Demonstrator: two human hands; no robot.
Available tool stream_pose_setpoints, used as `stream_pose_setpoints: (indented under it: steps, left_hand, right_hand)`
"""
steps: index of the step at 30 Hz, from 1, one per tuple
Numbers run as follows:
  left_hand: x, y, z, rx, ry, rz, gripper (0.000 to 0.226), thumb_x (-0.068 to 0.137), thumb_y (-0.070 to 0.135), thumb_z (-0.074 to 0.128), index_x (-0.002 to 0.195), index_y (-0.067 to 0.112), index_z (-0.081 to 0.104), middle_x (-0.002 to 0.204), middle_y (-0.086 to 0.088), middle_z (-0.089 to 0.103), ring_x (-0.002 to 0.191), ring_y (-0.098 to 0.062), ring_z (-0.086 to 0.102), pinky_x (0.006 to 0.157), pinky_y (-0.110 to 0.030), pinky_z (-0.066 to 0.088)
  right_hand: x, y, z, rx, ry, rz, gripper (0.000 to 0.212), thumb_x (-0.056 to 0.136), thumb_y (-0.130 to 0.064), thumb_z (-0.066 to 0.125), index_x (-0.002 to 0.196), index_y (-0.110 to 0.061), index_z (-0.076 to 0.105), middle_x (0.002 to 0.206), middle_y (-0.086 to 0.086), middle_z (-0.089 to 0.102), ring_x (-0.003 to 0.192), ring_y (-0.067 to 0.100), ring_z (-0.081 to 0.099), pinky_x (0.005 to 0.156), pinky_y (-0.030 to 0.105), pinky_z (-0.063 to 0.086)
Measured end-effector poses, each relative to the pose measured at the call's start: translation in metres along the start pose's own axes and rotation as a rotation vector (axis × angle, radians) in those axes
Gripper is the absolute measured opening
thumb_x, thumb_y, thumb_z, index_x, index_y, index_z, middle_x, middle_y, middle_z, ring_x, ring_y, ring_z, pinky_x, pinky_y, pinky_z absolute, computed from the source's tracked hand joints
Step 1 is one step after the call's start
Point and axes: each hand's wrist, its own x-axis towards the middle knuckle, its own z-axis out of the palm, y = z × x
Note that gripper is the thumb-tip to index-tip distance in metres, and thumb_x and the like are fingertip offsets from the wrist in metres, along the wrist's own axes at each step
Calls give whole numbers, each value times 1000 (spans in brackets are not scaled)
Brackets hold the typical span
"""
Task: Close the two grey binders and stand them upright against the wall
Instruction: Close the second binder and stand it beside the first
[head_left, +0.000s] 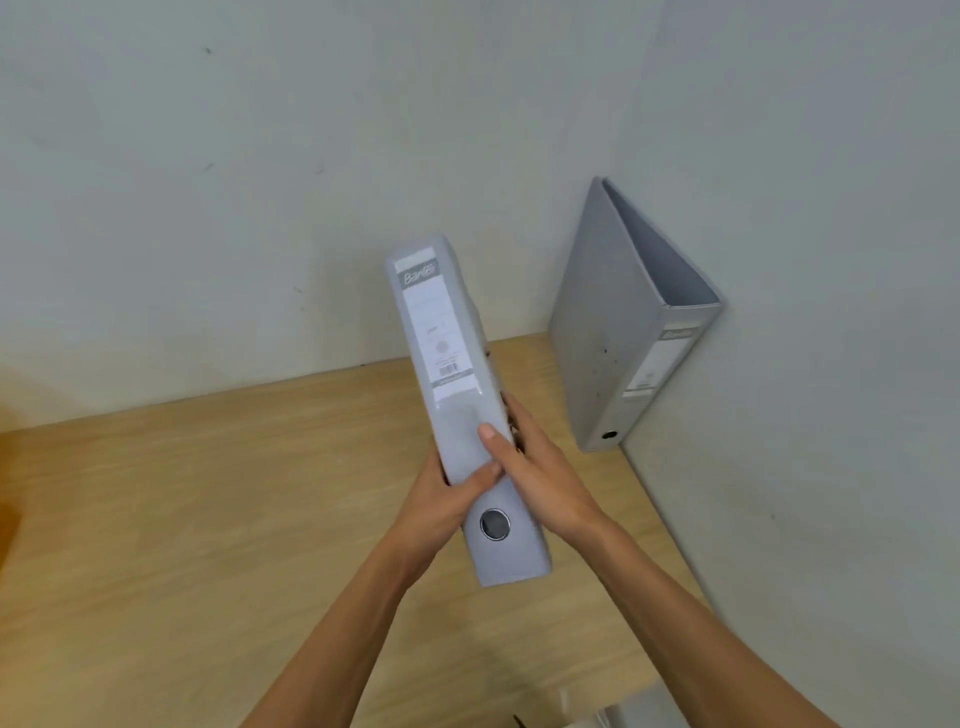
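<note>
**Two grey binders, one in hand, one at the wall**

Item 1: held binder (457, 384). Grey lever-arch type, closed, raised above the wooden desk (208, 519). Spine turned toward the camera, top end tilted away and to the left. White spine label (436, 332) with a grey brand strip at the top and a small barcode near its lower end; print otherwise too small to read. Round metal-rimmed finger hole (494, 524) near the lower end of the spine.

Left hand (447, 499): clamped on the held binder, thumb laid across the spine just above the finger hole, fingers hidden behind the left cover.

Right hand (540, 478): clamped on the same binder from the right side, thumb pressed on the spine above the left thumb, fingers wrapped round the right cover edge.

Item 2: standing binder (618, 332). Grey, upright on the desk in the corner to the right, spine facing the camera and touching the right-hand wall (831, 260). Covers meeting at the far edge. Faded spine label and small dark finger hole near the base. Dark specks on the left cover.

Rear wall (260, 156): pale, lightly scuffed.

Lower edge of view: pale, partly cut-off objects, not identifiable.
</note>
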Motion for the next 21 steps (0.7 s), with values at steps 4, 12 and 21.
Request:
stream_pose_setpoints:
  steps: [4,12,21]
  left_hand:
    - [10,-6,10,165,-42,117,77,81,4,81,145,20,42,131,-4,68,115,-18,71,84,-33,61]
    - [21,-29,37,383,-127,119,114,75,3,82,160,30,10,146,16,53,130,-4,57,92,-26,57]
    - [58,-28,77,485,-197,20,135,69,4,85,160,28,-12,142,10,53,126,-7,56,88,-18,57]
  right_hand:
    - [-12,-3,-27,-42,69,-78,72,87,-39,75,150,-36,40,138,-19,58,121,-2,61,92,20,55]
    - [-28,28,-70,-77,141,-13,71,84,-25,76,147,-36,45,137,-9,64,123,10,64,102,41,55]
    - [-37,60,-103,-118,193,16,63,90,3,65,126,-47,52,113,-40,67,114,-13,61,93,9,48]
